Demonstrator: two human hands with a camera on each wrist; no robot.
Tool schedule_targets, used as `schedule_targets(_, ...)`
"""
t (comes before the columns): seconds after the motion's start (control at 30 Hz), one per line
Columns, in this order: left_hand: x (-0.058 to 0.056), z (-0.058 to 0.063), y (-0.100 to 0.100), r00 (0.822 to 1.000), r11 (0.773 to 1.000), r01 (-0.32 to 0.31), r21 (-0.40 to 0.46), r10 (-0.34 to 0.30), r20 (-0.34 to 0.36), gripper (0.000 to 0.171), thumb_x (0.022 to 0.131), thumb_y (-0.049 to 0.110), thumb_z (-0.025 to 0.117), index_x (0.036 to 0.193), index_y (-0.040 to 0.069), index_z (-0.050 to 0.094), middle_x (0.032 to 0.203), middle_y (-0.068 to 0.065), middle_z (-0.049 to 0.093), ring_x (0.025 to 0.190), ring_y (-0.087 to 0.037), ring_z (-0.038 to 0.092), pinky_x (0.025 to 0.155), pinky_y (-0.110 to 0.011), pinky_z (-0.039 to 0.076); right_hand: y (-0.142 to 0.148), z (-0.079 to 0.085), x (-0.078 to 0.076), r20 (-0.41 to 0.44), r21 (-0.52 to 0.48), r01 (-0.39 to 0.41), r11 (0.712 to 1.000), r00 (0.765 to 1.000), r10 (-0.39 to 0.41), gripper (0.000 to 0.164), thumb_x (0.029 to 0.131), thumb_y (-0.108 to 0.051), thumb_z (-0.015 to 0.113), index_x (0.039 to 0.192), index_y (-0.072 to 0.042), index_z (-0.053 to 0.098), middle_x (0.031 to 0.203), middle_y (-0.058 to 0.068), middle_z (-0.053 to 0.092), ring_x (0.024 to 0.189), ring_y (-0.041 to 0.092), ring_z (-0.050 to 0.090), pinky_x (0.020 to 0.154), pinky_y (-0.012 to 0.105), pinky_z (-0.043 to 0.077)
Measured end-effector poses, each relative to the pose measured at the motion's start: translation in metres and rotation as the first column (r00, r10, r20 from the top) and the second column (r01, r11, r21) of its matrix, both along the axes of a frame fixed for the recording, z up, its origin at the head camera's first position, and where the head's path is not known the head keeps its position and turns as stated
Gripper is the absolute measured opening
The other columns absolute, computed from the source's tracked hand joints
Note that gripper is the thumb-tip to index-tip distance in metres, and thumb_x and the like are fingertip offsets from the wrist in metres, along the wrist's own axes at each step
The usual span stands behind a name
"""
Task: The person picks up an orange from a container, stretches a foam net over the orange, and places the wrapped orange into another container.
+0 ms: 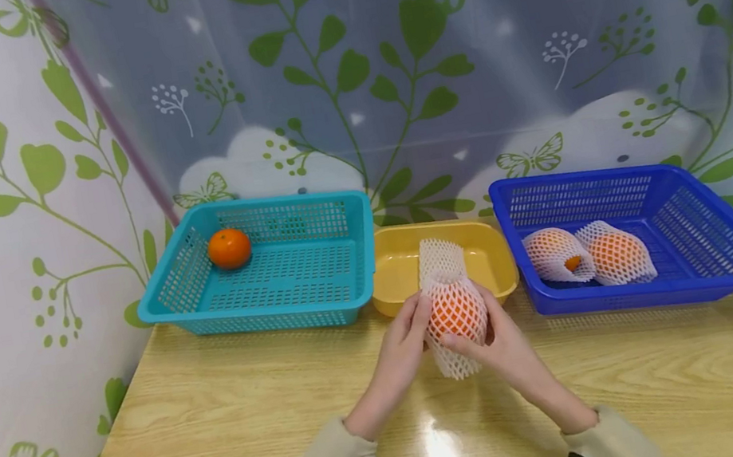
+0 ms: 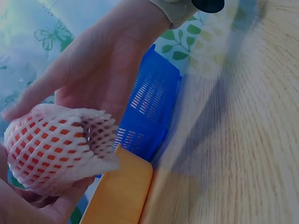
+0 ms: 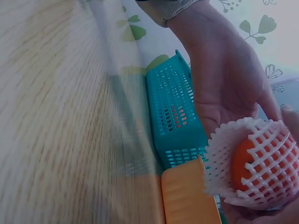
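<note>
Both hands hold an orange in a white foam net sleeve (image 1: 456, 314) in front of the yellow tray. My left hand (image 1: 400, 344) grips its left side. The right hand (image 1: 499, 348) holds it from the right, thumb across the front. The sleeve's loose ends stick out above and below the fruit. In the right wrist view, bare orange peel (image 3: 241, 164) shows through the sleeve's open end. Behind the hands, the yellow tray (image 1: 395, 276) stands between the baskets.
At the left, a teal basket (image 1: 294, 317) holds one bare orange (image 1: 229, 249). A blue basket (image 1: 668, 291) at the right contains two net-wrapped oranges (image 1: 619, 256). All three containers stand along the back of the wooden table (image 1: 227, 438), against a leaf-patterned curtain (image 1: 385, 80).
</note>
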State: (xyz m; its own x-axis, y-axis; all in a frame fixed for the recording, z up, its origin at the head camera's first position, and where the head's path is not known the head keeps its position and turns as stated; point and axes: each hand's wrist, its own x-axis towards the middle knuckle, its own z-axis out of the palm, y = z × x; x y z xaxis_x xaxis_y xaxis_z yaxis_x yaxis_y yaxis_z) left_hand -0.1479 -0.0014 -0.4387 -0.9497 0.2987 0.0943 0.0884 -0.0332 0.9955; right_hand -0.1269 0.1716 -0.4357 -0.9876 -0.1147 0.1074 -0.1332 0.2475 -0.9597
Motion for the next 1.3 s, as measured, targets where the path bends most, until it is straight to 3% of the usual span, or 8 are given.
schedule_targets(0.47,-0.011,0.005,-0.007,0.996,0.991,0.034,-0.129,-0.045,-0.077,0.055,0.111,0.043,0.032,0.149,0.006,0.048,0.145,-0.016,0.055,0.132,-0.035,0.053,0.104,-0.049,0.05,0.024,0.012,-0.011,-0.043,0.051,0.094,0.994,0.995,-0.092,0.083,0.094,-0.019,0.073,0.16,-0.014,0.023,0.148,0.017,0.044,0.131,0.034,0.05,0.103,0.048,0.047)
schedule_targets(0.57,-0.013,0.009,-0.01,0.993,0.988,0.039,-0.149,-0.056,-0.106,0.049,0.111,0.038,0.036,0.138,0.003,0.057,0.135,-0.017,0.062,0.126,-0.034,0.057,0.1,-0.047,0.053,0.043,0.025,-0.017,-0.069,0.072,0.137,0.988,0.989,-0.132,0.083,0.095,-0.023,0.072,0.161,-0.017,0.021,0.149,0.015,0.044,0.133,0.03,0.048,0.104,0.04,0.048)
schedule_targets(0.7,-0.015,0.017,-0.019,0.98,0.98,0.038,-0.193,-0.074,-0.185,0.034,0.109,0.027,0.047,0.124,0.003,0.066,0.123,-0.013,0.069,0.116,-0.032,0.064,0.095,-0.042,0.056,0.077,0.044,-0.026,-0.125,0.108,0.246,0.963,0.965,-0.232,0.082,0.097,-0.028,0.069,0.162,-0.021,0.019,0.147,0.015,0.043,0.124,0.02,0.052,0.091,0.02,0.052)
schedule_targets(0.83,-0.018,0.025,-0.032,0.958,0.966,-0.025,-0.256,-0.05,-0.283,0.024,0.107,0.021,0.054,0.117,0.007,0.071,0.113,-0.007,0.073,0.106,-0.028,0.069,0.088,-0.032,0.057,0.12,0.063,-0.038,-0.185,0.191,0.444,0.876,0.892,-0.412,0.082,0.095,-0.035,0.071,0.16,-0.025,0.023,0.146,0.012,0.045,0.116,0.015,0.053,0.082,0.016,0.052)
schedule_targets(0.93,-0.02,0.029,-0.041,0.949,0.958,-0.068,-0.279,-0.025,-0.314,0.023,0.107,0.021,0.054,0.115,0.009,0.072,0.11,-0.004,0.074,0.101,-0.022,0.069,0.085,-0.03,0.056,0.157,0.071,-0.05,-0.234,0.28,0.584,0.762,0.811,-0.536,0.085,0.091,-0.04,0.073,0.159,-0.022,0.026,0.15,0.014,0.044,0.125,0.026,0.049,0.095,0.037,0.051)
schedule_targets(1.0,-0.021,0.03,-0.047,0.95,0.959,-0.073,-0.275,-0.017,-0.312,0.024,0.107,0.021,0.054,0.115,0.007,0.071,0.11,-0.005,0.074,0.102,-0.021,0.069,0.087,-0.031,0.056,0.182,0.073,-0.057,-0.235,0.339,0.63,0.698,0.775,-0.586,0.088,0.091,-0.042,0.072,0.16,-0.015,0.025,0.153,0.019,0.038,0.133,0.036,0.043,0.104,0.055,0.043)
schedule_targets(1.1,-0.023,0.031,-0.054,0.955,0.962,-0.073,-0.262,-0.008,-0.295,0.023,0.107,0.02,0.054,0.115,0.006,0.071,0.11,-0.006,0.073,0.103,-0.021,0.069,0.09,-0.034,0.056,0.216,0.072,-0.065,-0.209,0.452,0.629,0.632,0.764,-0.61,0.092,0.093,-0.045,0.068,0.16,-0.005,0.019,0.155,0.029,0.031,0.137,0.049,0.037,0.107,0.071,0.032)
schedule_targets(1.3,-0.027,0.03,-0.065,0.958,0.956,-0.082,-0.283,-0.002,-0.285,0.022,0.107,0.021,0.055,0.114,0.009,0.071,0.11,-0.003,0.073,0.101,-0.019,0.068,0.087,-0.035,0.057,0.261,0.059,-0.072,-0.119,0.693,0.49,0.529,0.801,-0.586,0.104,0.094,-0.056,0.06,0.156,0.011,0.01,0.146,0.045,0.03,0.13,0.063,0.031,0.107,0.072,0.025)
